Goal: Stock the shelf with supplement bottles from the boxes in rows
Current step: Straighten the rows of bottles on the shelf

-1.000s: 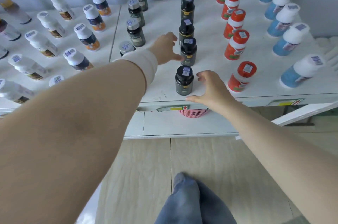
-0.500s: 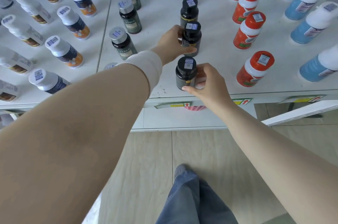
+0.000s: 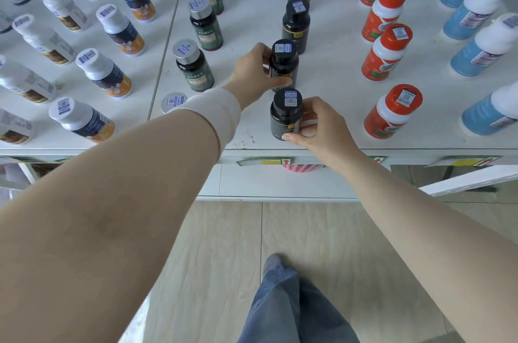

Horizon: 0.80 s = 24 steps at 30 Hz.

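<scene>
A row of black-capped dark bottles runs back from the front edge of the white shelf [image 3: 330, 107]. My right hand [image 3: 318, 128] grips the front black bottle [image 3: 286, 115] from its right side, near the shelf edge. My left hand [image 3: 253, 73], with a white band on the wrist, grips the second black bottle [image 3: 283, 62] from its left. Further black bottles [image 3: 296, 25] stand behind in the same row.
Other rows stand on the shelf: silver-capped green bottles [image 3: 193, 65] to the left, white-capped navy-orange bottles [image 3: 105, 73] further left, red bottles [image 3: 392, 111] and blue bottles [image 3: 487, 48] to the right. A pink basket [image 3: 299, 168] shows below the shelf edge. My leg [image 3: 286, 303] stands on the tiled floor.
My left hand reached forward and closed round the second black bottle. My right hand moved from the shelf edge onto the front black bottle. The view shifted closer to the shelf.
</scene>
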Each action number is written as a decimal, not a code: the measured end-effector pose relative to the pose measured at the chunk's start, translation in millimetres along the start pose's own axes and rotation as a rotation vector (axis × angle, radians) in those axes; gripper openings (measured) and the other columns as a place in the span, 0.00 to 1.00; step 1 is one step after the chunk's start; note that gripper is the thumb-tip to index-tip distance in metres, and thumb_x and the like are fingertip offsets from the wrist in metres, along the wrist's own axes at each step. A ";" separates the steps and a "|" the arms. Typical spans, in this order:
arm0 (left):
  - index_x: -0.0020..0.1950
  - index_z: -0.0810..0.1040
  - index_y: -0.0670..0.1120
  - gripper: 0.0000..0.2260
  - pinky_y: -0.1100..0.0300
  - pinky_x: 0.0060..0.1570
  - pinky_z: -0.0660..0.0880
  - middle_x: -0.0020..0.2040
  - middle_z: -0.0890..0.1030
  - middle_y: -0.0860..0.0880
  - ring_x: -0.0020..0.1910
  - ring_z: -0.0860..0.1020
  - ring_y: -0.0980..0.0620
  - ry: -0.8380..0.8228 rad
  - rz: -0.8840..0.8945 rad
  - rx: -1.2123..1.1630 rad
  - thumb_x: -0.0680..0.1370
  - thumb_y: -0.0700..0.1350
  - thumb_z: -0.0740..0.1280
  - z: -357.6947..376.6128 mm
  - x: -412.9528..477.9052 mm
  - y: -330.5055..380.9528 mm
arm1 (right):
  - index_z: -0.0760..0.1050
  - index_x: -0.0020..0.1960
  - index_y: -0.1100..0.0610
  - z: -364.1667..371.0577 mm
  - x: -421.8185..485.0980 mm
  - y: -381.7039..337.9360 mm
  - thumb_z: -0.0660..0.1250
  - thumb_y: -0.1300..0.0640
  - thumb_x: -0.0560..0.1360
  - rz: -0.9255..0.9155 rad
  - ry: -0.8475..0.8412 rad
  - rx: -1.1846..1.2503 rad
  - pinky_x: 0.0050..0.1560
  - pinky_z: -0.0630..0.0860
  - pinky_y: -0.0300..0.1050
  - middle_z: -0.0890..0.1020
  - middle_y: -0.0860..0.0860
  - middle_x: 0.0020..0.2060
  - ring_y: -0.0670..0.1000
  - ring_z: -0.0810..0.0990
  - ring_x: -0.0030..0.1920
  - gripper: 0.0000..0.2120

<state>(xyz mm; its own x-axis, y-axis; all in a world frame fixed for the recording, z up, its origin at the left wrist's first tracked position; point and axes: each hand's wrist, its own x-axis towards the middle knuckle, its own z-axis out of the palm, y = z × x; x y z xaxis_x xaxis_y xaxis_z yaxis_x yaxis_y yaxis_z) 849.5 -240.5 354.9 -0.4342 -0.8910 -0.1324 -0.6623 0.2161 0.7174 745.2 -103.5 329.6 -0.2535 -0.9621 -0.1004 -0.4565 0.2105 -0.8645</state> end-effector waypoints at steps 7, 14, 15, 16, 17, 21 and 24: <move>0.70 0.64 0.42 0.33 0.59 0.56 0.71 0.66 0.73 0.45 0.60 0.74 0.49 -0.086 -0.001 0.125 0.70 0.48 0.75 -13.1 -6.5 8.2 | 0.67 0.64 0.59 -15.5 1.5 -8.3 0.76 0.59 0.66 0.006 -0.110 -0.201 0.56 0.69 0.37 0.76 0.53 0.57 0.51 0.76 0.56 0.30; 0.68 0.68 0.42 0.24 0.49 0.64 0.69 0.66 0.72 0.43 0.64 0.72 0.43 -0.043 0.094 0.512 0.74 0.41 0.70 -73.8 -13.2 42.8 | 0.65 0.64 0.62 -81.0 25.0 -59.0 0.72 0.61 0.69 -0.095 -0.081 -0.593 0.56 0.69 0.47 0.72 0.60 0.61 0.58 0.73 0.60 0.27; 0.68 0.68 0.43 0.23 0.48 0.63 0.70 0.65 0.72 0.43 0.63 0.72 0.43 -0.032 0.102 0.571 0.74 0.40 0.69 -79.9 -11.7 46.4 | 0.65 0.64 0.62 -88.5 30.3 -66.7 0.72 0.62 0.69 -0.116 -0.071 -0.666 0.57 0.70 0.48 0.72 0.60 0.60 0.59 0.72 0.59 0.27; 0.68 0.68 0.44 0.23 0.47 0.62 0.70 0.65 0.72 0.43 0.63 0.72 0.42 -0.031 0.107 0.641 0.74 0.40 0.69 -84.6 -9.9 49.3 | 0.65 0.63 0.62 -94.2 35.1 -73.6 0.72 0.62 0.68 -0.133 -0.066 -0.740 0.58 0.70 0.50 0.72 0.61 0.60 0.60 0.72 0.59 0.27; 0.68 0.67 0.44 0.23 0.48 0.61 0.71 0.65 0.71 0.43 0.63 0.72 0.42 -0.038 0.112 0.715 0.74 0.39 0.68 -88.2 -7.6 51.9 | 0.65 0.63 0.62 -98.7 40.1 -79.6 0.72 0.62 0.69 -0.144 -0.064 -0.812 0.58 0.70 0.50 0.71 0.61 0.60 0.60 0.71 0.60 0.26; 0.71 0.64 0.44 0.24 0.55 0.47 0.67 0.66 0.70 0.43 0.61 0.73 0.41 -0.045 0.160 0.988 0.76 0.39 0.65 -93.9 7.1 58.6 | 0.64 0.65 0.62 -104.0 62.0 -90.0 0.70 0.61 0.71 -0.151 -0.071 -0.992 0.57 0.72 0.52 0.70 0.61 0.59 0.60 0.70 0.60 0.26; 0.71 0.64 0.43 0.23 0.53 0.52 0.69 0.66 0.70 0.42 0.62 0.73 0.41 -0.063 0.183 1.055 0.76 0.39 0.65 -96.2 34.1 56.2 | 0.63 0.65 0.61 -98.2 84.8 -89.5 0.69 0.62 0.71 -0.140 -0.079 -1.011 0.56 0.72 0.52 0.70 0.61 0.59 0.59 0.70 0.59 0.26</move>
<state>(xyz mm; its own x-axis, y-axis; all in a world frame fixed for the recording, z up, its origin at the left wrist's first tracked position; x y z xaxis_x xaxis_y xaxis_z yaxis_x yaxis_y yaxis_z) 856.2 -297.2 456.5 -0.5910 -0.7945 -0.1397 -0.7640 0.6069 -0.2190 680.8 -186.9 446.8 -0.1024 -0.9903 -0.0941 -0.9927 0.1078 -0.0548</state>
